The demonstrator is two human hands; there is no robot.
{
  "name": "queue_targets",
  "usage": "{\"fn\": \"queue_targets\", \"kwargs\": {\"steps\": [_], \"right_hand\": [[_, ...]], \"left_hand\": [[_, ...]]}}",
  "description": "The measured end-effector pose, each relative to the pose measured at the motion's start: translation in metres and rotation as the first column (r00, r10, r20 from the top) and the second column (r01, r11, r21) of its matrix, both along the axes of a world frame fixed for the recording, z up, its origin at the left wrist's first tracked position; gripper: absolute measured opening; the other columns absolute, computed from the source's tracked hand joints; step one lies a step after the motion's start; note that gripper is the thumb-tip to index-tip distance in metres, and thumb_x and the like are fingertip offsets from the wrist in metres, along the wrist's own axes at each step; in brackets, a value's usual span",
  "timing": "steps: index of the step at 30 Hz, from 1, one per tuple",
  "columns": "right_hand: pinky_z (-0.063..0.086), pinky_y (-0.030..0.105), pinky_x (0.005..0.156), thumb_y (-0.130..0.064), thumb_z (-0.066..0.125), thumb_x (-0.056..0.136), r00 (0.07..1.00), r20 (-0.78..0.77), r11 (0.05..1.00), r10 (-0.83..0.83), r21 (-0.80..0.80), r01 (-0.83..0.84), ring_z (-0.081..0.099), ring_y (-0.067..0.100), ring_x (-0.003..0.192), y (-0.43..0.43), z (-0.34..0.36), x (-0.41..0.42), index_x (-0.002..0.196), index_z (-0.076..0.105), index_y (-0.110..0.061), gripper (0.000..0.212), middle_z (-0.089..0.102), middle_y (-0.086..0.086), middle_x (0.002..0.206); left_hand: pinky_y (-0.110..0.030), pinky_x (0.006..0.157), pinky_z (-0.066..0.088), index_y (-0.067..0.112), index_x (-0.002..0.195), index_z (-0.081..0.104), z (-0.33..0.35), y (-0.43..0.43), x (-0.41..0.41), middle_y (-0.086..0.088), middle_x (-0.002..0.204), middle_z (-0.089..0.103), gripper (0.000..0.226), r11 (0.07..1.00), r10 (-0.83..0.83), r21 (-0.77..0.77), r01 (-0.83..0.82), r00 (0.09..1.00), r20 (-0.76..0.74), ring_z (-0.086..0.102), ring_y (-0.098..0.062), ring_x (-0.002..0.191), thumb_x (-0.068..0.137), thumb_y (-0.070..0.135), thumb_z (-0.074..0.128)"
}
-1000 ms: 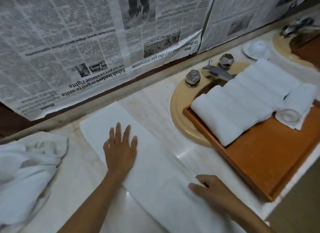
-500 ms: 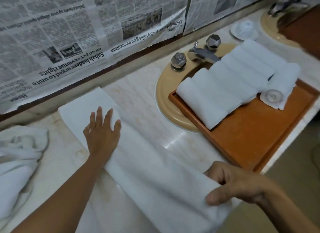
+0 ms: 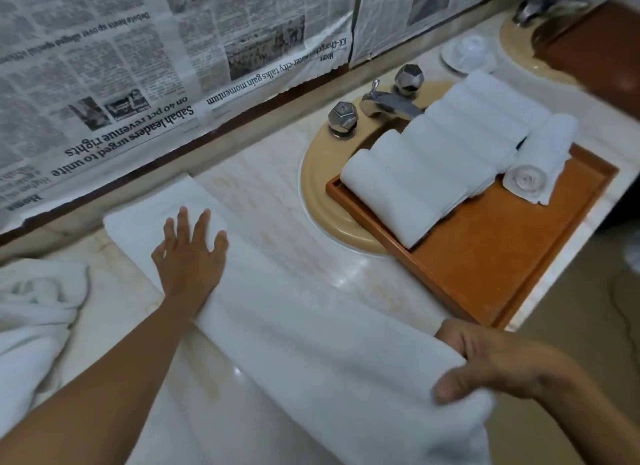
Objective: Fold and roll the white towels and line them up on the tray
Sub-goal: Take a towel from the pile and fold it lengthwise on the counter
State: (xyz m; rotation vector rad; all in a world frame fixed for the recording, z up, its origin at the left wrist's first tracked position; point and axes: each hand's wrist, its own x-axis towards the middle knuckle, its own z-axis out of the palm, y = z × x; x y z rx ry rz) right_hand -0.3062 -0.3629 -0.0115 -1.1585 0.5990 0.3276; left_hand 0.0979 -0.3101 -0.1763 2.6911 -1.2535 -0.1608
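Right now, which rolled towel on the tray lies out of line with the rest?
The roll at the row's right end, its spiral end facing the camera; the other rolls lie side by side, turned crosswise to it.

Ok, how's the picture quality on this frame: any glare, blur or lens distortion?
Head view: dim, flat light; small glare spots on the glossy marble counter; wide-angle lens bows the newspaper-covered wall; top-right corner smeared; right hand gripping the long folded white towel slightly soft but readable.
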Motion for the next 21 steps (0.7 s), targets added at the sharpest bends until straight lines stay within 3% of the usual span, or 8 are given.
{"fn": "queue_targets", "kwargs": {"steps": [2,4,10,12,14,17,19,21], "right_hand": [[0.047,0.027,0.067,-0.033,0.076,0.081,0.933,-0.360,0.944,-0.027,-0.317,-0.095,0.065,0.017,0.081,0.004,-0.031,-0.004,0.091,0.074,-0.010,0.025,0.072,0.009,0.094],[0.044,0.023,0.064,-0.047,0.074,0.079,0.750,-0.651,0.784,-0.118,-0.524,-0.331,0.062,0.013,0.085,0.013,-0.060,-0.004,0.096,0.068,-0.013,0.038,0.067,-0.001,0.095],[0.031,0.028,0.056,-0.057,0.062,0.086,0.856,-0.436,0.799,-0.278,-0.600,-0.046,0.046,0.012,0.056,0.026,-0.081,-0.013,0.065,0.054,-0.015,0.048,0.051,0.001,0.064],[0.034,0.028,0.056,-0.054,0.057,0.092,0.845,-0.436,0.788,-0.310,-0.615,-0.028,0.051,0.012,0.058,0.031,-0.087,-0.012,0.067,0.057,-0.013,0.048,0.057,0.000,0.067],[0.042,0.028,0.059,-0.049,0.055,0.094,0.824,-0.483,0.775,-0.297,-0.626,-0.087,0.060,0.014,0.067,0.036,-0.090,-0.012,0.073,0.064,-0.009,0.046,0.066,-0.001,0.077],[0.042,0.028,0.061,-0.069,0.058,0.081,0.859,-0.476,0.746,-0.188,-0.638,-0.190,0.057,0.014,0.068,0.039,-0.080,-0.013,0.073,0.063,-0.009,0.061,0.062,0.002,0.075],[0.040,0.032,0.064,-0.080,0.063,0.069,0.947,-0.281,0.834,-0.156,-0.551,-0.026,0.058,0.028,0.068,0.035,-0.072,-0.019,0.081,0.064,0.003,0.084,0.063,0.016,0.078],[0.042,0.032,0.071,-0.064,0.072,0.076,0.978,-0.188,0.924,-0.095,-0.383,0.016,0.063,0.039,0.080,0.029,-0.064,-0.024,0.090,0.070,0.001,0.066,0.069,0.022,0.090]], "left_hand": [[-0.054,0.110,0.023,0.033,0.152,0.028,0.001,-0.003,0.008,-0.004,0.164,0.014,0.056,1.000,-0.010,0.004,0.010,1.000,-0.006,0.013,-0.029,0.149,0.101,0.055,0.029],[-0.055,0.110,0.024,0.032,0.151,0.029,0.001,-0.004,0.014,-0.005,0.164,0.015,0.059,1.000,-0.019,0.004,0.019,1.000,-0.010,0.015,-0.030,0.149,0.098,0.058,0.026],[-0.052,0.115,0.014,0.030,0.154,0.024,0.011,-0.014,0.008,-0.005,0.166,0.004,0.058,0.995,0.079,0.065,-0.072,0.989,-0.121,0.004,-0.028,0.151,0.101,0.053,0.030],[-0.051,0.117,0.011,0.021,0.154,0.025,0.023,-0.016,-0.021,-0.008,0.165,-0.001,0.062,0.992,0.126,0.047,-0.119,0.972,-0.200,0.000,-0.028,0.151,0.100,0.049,0.038],[-0.048,0.116,0.012,0.021,0.152,0.029,0.029,-0.004,-0.066,-0.007,0.165,0.000,0.062,0.997,0.037,-0.060,-0.051,0.975,-0.218,0.002,-0.023,0.151,0.098,0.049,0.043],[-0.047,0.115,0.016,0.031,0.150,0.030,0.019,0.025,-0.120,0.004,0.166,0.002,0.056,0.996,-0.066,-0.082,0.047,0.966,-0.249,0.003,-0.018,0.151,0.099,0.053,0.036],[-0.045,0.115,0.018,0.035,0.151,0.029,0.008,0.039,-0.127,0.005,0.166,0.005,0.056,0.999,-0.014,-0.040,0.006,0.981,-0.196,0.003,-0.019,0.152,0.099,0.056,0.026],[-0.044,0.114,0.019,0.038,0.151,0.028,0.002,0.044,-0.124,0.006,0.165,0.008,0.054,1.000,-0.004,-0.029,0.000,0.993,-0.121,0.004,-0.020,0.151,0.100,0.056,0.024]]}}
